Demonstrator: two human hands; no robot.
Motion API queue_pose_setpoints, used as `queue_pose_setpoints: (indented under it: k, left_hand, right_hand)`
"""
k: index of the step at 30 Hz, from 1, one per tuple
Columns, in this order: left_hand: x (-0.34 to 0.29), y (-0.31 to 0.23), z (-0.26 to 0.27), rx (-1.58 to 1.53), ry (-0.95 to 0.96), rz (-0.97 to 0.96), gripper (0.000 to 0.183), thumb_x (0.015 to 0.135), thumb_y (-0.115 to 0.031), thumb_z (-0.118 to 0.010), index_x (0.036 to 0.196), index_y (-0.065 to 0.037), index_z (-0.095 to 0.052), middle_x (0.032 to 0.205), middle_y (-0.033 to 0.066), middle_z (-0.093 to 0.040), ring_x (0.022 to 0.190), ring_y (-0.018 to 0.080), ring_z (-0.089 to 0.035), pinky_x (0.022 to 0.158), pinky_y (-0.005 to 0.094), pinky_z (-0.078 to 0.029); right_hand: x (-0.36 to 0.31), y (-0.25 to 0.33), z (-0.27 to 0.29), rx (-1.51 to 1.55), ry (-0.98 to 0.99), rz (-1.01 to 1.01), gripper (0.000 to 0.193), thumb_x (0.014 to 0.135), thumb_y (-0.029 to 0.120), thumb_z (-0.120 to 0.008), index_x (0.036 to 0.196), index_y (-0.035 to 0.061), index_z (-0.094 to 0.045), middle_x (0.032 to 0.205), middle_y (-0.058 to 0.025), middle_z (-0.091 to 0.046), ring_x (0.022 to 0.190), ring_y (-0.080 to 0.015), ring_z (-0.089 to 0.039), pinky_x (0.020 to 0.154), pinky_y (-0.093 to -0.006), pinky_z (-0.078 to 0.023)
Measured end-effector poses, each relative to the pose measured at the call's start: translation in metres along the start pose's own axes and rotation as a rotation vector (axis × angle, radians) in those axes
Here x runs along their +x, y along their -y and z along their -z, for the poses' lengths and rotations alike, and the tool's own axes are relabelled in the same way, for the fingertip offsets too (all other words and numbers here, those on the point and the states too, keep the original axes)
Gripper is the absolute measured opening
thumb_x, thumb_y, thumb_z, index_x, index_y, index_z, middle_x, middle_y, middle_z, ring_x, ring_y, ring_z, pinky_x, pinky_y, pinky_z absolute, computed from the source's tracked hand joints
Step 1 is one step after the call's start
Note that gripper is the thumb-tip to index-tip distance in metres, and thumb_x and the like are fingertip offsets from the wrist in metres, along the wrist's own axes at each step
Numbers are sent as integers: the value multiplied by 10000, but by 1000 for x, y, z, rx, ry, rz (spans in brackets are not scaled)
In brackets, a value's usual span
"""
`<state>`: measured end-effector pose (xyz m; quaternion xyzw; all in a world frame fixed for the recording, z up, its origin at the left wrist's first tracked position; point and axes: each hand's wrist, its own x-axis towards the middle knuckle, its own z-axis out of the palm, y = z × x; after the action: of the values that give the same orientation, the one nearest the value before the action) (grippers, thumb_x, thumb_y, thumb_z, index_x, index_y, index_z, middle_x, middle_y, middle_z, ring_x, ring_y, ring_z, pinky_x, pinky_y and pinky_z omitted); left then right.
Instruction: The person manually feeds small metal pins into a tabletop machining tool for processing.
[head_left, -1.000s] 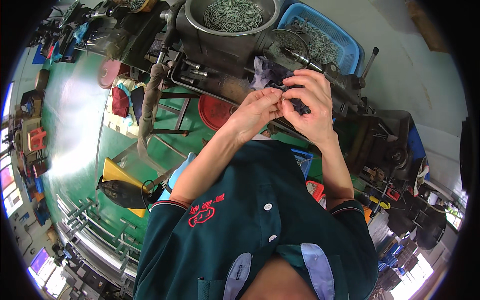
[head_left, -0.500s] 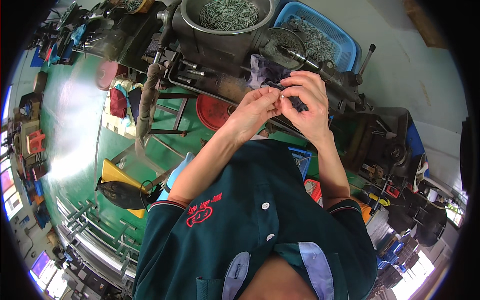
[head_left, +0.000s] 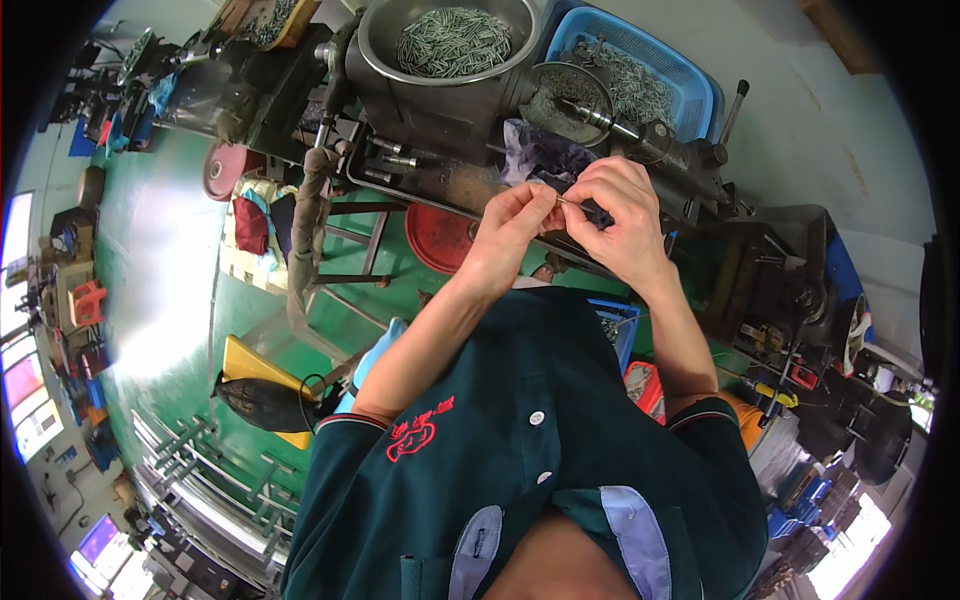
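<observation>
In front of my chest, my left hand (head_left: 508, 232) and my right hand (head_left: 622, 215) meet fingertip to fingertip. Between them they pinch a small thin metal pin (head_left: 563, 200), mostly covered by the fingers; its exact shape is too small to tell. Both hands are closed in a pinch, thumb against forefinger. Just beyond them a crumpled dark purple-grey cloth (head_left: 535, 150) lies on the machine. Farther back a steel bowl (head_left: 377, 58) holds many small metal pins (head_left: 453, 42). To its right stands a blue plastic basket (head_left: 692, 75) of metal parts.
A dark machine with a spindle (head_left: 610, 122) and a lever (head_left: 737, 108) stands right behind my hands. Its tray (head_left: 400, 178) holds several metal tools. Below it are a red round basin (head_left: 432, 238) and a blue crate (head_left: 628, 340). A yellow stool (head_left: 245, 365) is at the left.
The view has shifted slightly. My hands stay together and have turned a little, with the right fingers more curled; the pin now shows as a thin sliver between the fingertips.
</observation>
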<state>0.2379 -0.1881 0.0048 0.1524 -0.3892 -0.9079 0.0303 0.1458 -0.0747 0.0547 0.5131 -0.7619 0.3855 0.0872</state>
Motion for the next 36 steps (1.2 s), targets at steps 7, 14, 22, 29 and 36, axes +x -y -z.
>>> queue_pose_setpoints:
  k: [7, 14, 22, 29, 36]
  left_hand:
    - [-15, -45, 34, 965, -414, -654, 196, 811, -96, -567, 988, -14, -543, 898, 70, -568, 811, 147, -530, 724, 264, -420]
    - [-62, -110, 179, 1597, -968, -736, 349, 788, -237, -604, 1023, 8, -527, 926, 163, -535, 906, 295, -501, 788, 385, -401]
    - [-107, -81, 244, 1608, -923, -202, 581, 780, -455, -563, 1116, 13, -486, 1069, 237, -521, 998, 348, -506, 844, 395, -390]
    - [-99, -73, 231, 1564, -919, -150, 532, 761, -454, -588, 986, 28, -560, 851, 190, -616, 818, 315, -592, 733, 377, -433]
    - [-97, -70, 227, 1582, -1004, -142, 529, 706, -503, -606, 839, 9, -611, 728, 177, -624, 707, 327, -606, 644, 391, -450]
  right_hand:
    - [38, -78, -12, -67, 122, -289, 92, 705, 138, -557, 693, 47, -556, 661, -87, -545, 701, -259, -535, 643, -347, -422]
    - [59, -170, -70, -169, 102, -317, 176, 667, 233, -575, 715, 69, -614, 660, -102, -593, 687, -296, -587, 654, -411, -464]
    - [55, -166, -88, -258, 200, -411, 148, 682, 223, -544, 781, 141, -617, 769, -64, -612, 864, -275, -562, 796, -435, -400]
    - [56, -166, -86, -193, 243, -469, 157, 695, 209, -525, 801, 153, -626, 815, -60, -625, 899, -255, -563, 807, -444, -388]
    - [55, -165, -85, -155, 215, -424, 170, 669, 229, -575, 803, 156, -651, 800, -54, -638, 826, -249, -593, 765, -404, -426]
